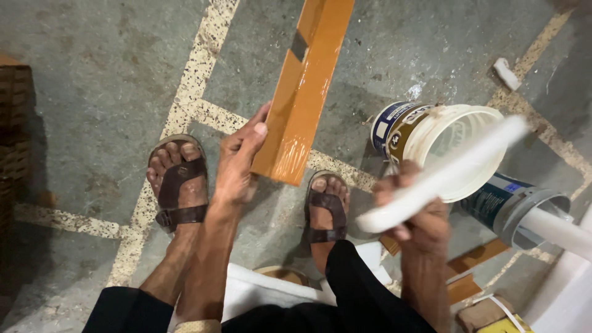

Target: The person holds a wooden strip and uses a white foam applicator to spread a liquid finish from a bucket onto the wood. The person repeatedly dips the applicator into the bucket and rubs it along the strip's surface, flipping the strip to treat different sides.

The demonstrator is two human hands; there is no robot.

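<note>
My left hand [237, 166] grips the near end of a long orange wooden piece [305, 86] wrapped in clear film; it slants away toward the top of the view. My right hand [419, 213] holds a round white lid [444, 176], blurred and tilted, in front of an open white bucket [456, 132] lying on its side. Both my feet in brown sandals [179, 185] rest on the grey concrete floor [92, 92] below the hands.
A second container [512, 206] with a white tube in it lies to the right of the bucket. Wood offcuts [475, 259] and a small box [493, 314] sit at lower right. A dark stacked object [15, 123] stands at the left edge. Speckled lines cross the floor.
</note>
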